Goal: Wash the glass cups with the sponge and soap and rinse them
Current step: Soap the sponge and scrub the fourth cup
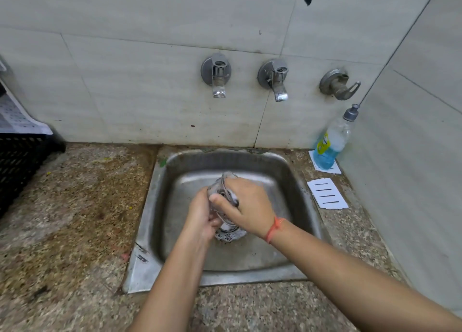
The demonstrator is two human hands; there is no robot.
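Head view: both hands are working one clear glass cup (223, 185) over the basin of the square stainless-steel sink (150, 214), just above the perforated drain cover (228, 235). Left hand (201, 216) is curling its fingers round the cup's near, lower end. Right hand (250, 205) is wrapping over the cup from the right, thumb lying across the near side. Both are closed on the glass.

No sponge is showing clearly. A pale patch under the right fingers could be foam or sponge, can't tell. Neither the left chrome wall tap (218, 80) nor the middle chrome wall tap (277, 81) is visibly running.

Judgement: this is looking like the scrub step, not the rinse. To do it well:
- Left hand should be anchoring while the right does the rubbing.
- The cup should be turning between them so wall, rim and base are all getting covered.
- Soapy glass is slippery, so working low over the basin is limiting any drop.

If more soap is needed, the clear plastic bottle of blue liquid (330, 144) is standing in the far right counter corner.

Orientation: cup is tilting, its long axis running from near and low by the drain to far and high toward the wall. One round end is pointing up and away. Can't tell whether that is mouth or base.
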